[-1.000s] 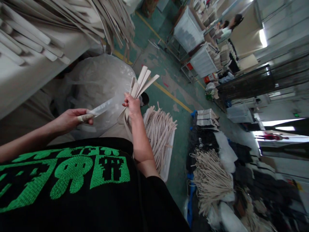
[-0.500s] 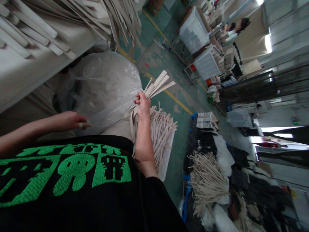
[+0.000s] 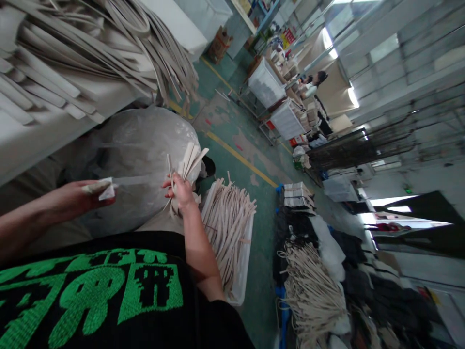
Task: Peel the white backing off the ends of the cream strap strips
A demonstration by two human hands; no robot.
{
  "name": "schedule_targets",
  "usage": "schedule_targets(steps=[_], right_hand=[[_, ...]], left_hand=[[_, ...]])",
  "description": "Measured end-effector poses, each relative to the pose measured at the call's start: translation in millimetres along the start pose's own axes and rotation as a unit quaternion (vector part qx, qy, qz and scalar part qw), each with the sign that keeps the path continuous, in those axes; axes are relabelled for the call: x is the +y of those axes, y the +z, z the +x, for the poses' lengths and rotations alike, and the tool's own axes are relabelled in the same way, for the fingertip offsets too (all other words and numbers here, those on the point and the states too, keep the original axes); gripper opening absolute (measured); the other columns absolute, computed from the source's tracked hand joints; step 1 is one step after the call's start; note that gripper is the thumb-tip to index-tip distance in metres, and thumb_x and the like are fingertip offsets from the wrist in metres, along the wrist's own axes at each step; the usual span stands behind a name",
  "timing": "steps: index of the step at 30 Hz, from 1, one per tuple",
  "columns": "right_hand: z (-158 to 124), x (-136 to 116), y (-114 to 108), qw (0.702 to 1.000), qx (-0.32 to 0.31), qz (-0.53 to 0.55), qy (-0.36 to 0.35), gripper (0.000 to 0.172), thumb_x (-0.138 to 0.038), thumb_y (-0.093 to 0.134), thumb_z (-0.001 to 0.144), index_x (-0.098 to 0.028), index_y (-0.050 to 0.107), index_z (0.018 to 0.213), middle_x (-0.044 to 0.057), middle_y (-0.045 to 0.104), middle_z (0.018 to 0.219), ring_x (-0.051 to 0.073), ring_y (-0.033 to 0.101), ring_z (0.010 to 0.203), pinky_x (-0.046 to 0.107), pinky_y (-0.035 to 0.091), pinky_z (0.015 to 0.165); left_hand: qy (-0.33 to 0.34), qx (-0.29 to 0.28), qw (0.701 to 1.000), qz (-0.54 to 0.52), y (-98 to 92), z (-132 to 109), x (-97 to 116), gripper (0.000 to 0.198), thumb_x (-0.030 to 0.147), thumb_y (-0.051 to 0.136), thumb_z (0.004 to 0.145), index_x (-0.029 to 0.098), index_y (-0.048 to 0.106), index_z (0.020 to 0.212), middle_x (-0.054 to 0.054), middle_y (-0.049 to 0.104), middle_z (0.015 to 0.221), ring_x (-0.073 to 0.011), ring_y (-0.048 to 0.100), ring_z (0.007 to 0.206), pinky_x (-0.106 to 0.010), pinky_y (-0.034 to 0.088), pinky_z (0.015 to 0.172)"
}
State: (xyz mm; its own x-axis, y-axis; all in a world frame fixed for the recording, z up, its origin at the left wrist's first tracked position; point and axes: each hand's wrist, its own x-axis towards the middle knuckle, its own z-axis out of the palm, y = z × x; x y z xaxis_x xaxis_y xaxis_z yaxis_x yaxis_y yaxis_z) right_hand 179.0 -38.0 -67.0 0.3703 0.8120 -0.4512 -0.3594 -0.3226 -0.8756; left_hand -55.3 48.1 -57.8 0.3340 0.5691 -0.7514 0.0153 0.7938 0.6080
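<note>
My right hand (image 3: 182, 194) is closed around a bunch of beige straps (image 3: 191, 160). Their flat ends fan out above the fist, and the lower parts hang down by my lap. To its left, my left hand (image 3: 74, 198) pinches a small white piece (image 3: 106, 189) that looks like paper or film. Something beige, perhaps a thumb cover, shows at its thumb. Behind both hands bulges a large clear plastic bag (image 3: 145, 133); its contents are hard to make out.
More beige straps (image 3: 109, 63) lie across a pale table (image 3: 119, 97) at upper left. A white bin (image 3: 240, 291) of strips stands beside my right forearm. Farther right are a strap pile (image 3: 312, 291) and dark bundles. Crates on carts (image 3: 267, 85) and a person stand in the background.
The view has shifted. My right hand and its straps now appear lower and farther left. My left hand has turned, and the white piece in it now shows.
</note>
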Motion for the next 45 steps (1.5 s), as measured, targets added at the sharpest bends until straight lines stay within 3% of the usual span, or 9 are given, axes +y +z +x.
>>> schedule_targets(steps=[3, 6, 10, 13, 16, 25, 36, 45], right_hand=[[-18.6, 6.7, 1.6, 0.999, -0.032, -0.002, 0.013, 0.034, -0.047, 0.062, 0.09, -0.015, 0.065, 0.083, -0.001, 0.065, 0.059, 0.005, 0.043, 0.037, 0.021, 0.047, 0.043], [-39.8, 9.0, 1.7, 0.996, -0.07, -0.046, -0.008, 0.037, -0.05, 0.067, 0.083, -0.015, 0.067, 0.077, -0.002, 0.063, 0.056, 0.006, 0.046, 0.037, 0.02, 0.044, 0.041], [-65.0, 7.2, 7.6, 0.984, -0.123, -0.128, -0.024, 0.041, -0.053, 0.067, 0.083, -0.016, 0.066, 0.066, -0.002, 0.061, 0.054, 0.007, 0.048, 0.039, 0.019, 0.038, 0.04], [-74.9, 5.2, 16.5, 0.973, -0.13, -0.19, -0.023, 0.043, -0.05, 0.066, 0.085, -0.017, 0.064, 0.059, -0.002, 0.061, 0.054, 0.007, 0.048, 0.04, 0.019, 0.04, 0.042], [-76.7, 4.7, 24.3, 0.968, -0.115, -0.224, -0.02, 0.041, -0.045, 0.065, 0.087, -0.017, 0.063, 0.057, -0.002, 0.059, 0.052, 0.007, 0.048, 0.04, 0.018, 0.041, 0.044], [-73.1, 11.7, 32.4, 0.948, -0.1, -0.3, -0.035, 0.037, -0.043, 0.065, 0.09, -0.017, 0.064, 0.063, -0.002, 0.062, 0.056, 0.008, 0.053, 0.042, 0.019, 0.044, 0.047], [-65.6, 17.5, 30.8, 0.939, -0.104, -0.326, -0.039, 0.035, -0.041, 0.066, 0.091, -0.017, 0.066, 0.065, -0.001, 0.065, 0.057, 0.008, 0.054, 0.044, 0.019, 0.046, 0.051], [-63.3, 15.0, 31.7, 0.942, -0.088, -0.32, -0.04, 0.038, -0.042, 0.064, 0.093, -0.018, 0.065, 0.064, -0.002, 0.065, 0.057, 0.008, 0.054, 0.042, 0.02, 0.045, 0.051]], left_hand=[[0.019, 0.027, 0.995, -0.092, 14.9, -6.6, 16.4, 0.037, 0.007, 0.046, 0.096, 0.015, 0.069, 0.068, -0.002, 0.065, 0.059, -0.0117, 0.062, 0.048, -0.022, 0.062, 0.054], [0.027, 0.038, 0.989, -0.138, 24.5, -10.7, 25.4, 0.035, 0.01, 0.044, 0.1, 0.014, 0.068, 0.074, 0.0, 0.063, 0.059, -0.0106, 0.063, 0.046, -0.022, 0.061, 0.051], [0.027, 0.045, 0.985, -0.165, 29.3, -11.5, 27.4, 0.033, 0.01, 0.043, 0.102, 0.013, 0.065, 0.077, 0.001, 0.063, 0.058, -0.0101, 0.064, 0.047, -0.02, 0.059, 0.05], [0.008, 0.054, 0.984, -0.169, 30.8, -11.9, 26.1, 0.032, 0.009, 0.043, 0.102, 0.012, 0.066, 0.081, -0.002, 0.068, 0.064, -0.0099, 0.066, 0.051, -0.019, 0.057, 0.049], [0.003, 0.047, 0.985, -0.165, 30.9, -13.4, 24.1, 0.031, 0.008, 0.042, 0.102, 0.012, 0.067, 0.085, -0.003, 0.071, 0.069, -0.0097, 0.067, 0.054, -0.019, 0.056, 0.051], [0.014, 0.071, 0.981, -0.177, 33.6, -17.0, 20.5, 0.032, 0.013, 0.046, 0.103, 0.018, 0.054, 0.073, 0.005, 0.056, 0.053, -0.0087, 0.054, 0.046, -0.019, 0.048, 0.053], [0.012, 0.056, 0.982, -0.179, 38.0, -19.8, 14.3, 0.031, 0.015, 0.046, 0.104, 0.017, 0.062, 0.077, 0.001, 0.068, 0.066, -0.0106, 0.064, 0.058, -0.022, 0.053, 0.057], [0.014, 0.018, 0.984, -0.177, 25.4, -3.8, 0.7, 0.023, 0.016, 0.056, 0.099, 0.015, 0.067, 0.079, -0.004, 0.069, 0.069, -0.0139, 0.066, 0.063, -0.025, 0.057, 0.061]])
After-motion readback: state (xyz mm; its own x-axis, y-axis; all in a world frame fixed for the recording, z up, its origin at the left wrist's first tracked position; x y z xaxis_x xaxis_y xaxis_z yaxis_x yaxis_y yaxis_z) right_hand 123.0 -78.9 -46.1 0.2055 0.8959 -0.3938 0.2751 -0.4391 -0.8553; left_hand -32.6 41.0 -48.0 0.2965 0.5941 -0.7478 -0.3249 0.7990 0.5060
